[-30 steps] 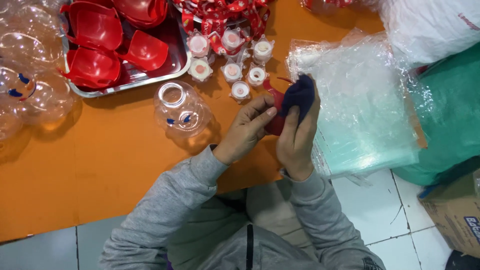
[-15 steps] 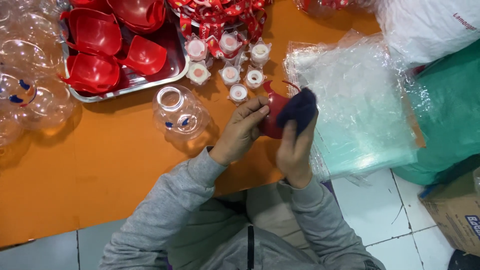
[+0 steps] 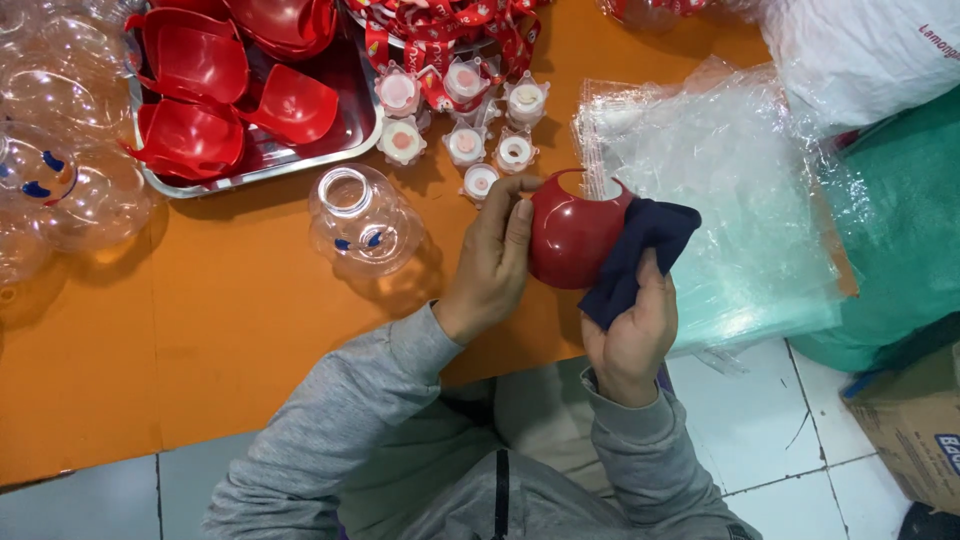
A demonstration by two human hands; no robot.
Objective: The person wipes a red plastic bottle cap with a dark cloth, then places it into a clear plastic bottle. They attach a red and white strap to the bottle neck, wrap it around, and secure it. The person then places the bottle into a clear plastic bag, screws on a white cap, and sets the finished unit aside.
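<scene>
— Table first?

— Orange table (image 3: 200, 330), smooth and flat, with a heap of clear plastic bags (image 3: 720, 230) lying at its right end and a green sack (image 3: 900, 220) beyond them. A metal tray (image 3: 345, 140) at the top left carries glossy red half-shells (image 3: 195, 70). Clear round bottles (image 3: 60, 170) crowd the left edge, and one clear jar (image 3: 362, 222) stands alone near the middle.

— And the hands?

— The left hand (image 3: 492, 262) is curled round the left side of a red dome (image 3: 570, 235), thumb on its shiny face, fingers closed on it — a firm hold, not wide. The right hand (image 3: 632, 335) is closed on a dark blue cloth (image 3: 632, 255), which is pressed against the dome's right side.

— Where does the dome sit?

— Between the two hands, above the table's near edge, open rim turned up and away.

— Anything smaller?

— White caps (image 3: 465, 140) with pink centres, clustered just beyond the left hand — beside red ribbons (image 3: 450, 30).
</scene>
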